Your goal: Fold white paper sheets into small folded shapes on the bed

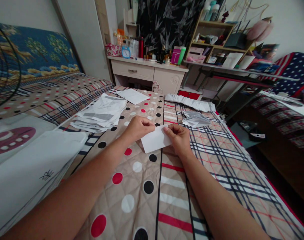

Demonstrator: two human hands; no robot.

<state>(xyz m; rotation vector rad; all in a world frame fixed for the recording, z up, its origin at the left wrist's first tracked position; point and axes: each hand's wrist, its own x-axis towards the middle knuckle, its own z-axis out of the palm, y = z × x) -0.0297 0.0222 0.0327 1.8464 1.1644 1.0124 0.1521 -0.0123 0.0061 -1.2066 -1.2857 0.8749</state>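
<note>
A small white rectangular paper (156, 139), possibly folded or an envelope, is held tilted just above the bedspread. My right hand (178, 136) grips its right end, thumb on top and fingers curled behind. At the far edge of the paper, my left hand (141, 127) is closed in a pinch; whether a small piece is between those fingertips is hard to see. Left of my hands lies a stack of white papers (102, 111), with a single white sheet (133, 96) behind it. Beyond my right hand sit a small pile of whitish packets (195, 119) and a long row of white packets (190, 102).
The quilted bedspread (132, 213) has dots and plaid. White bags (42, 166) lie at the near left. A cream dresser (132, 70) with bottles and a blue clock (126, 51) stands at the far end. A desk (231, 68) with shelves stands at the right.
</note>
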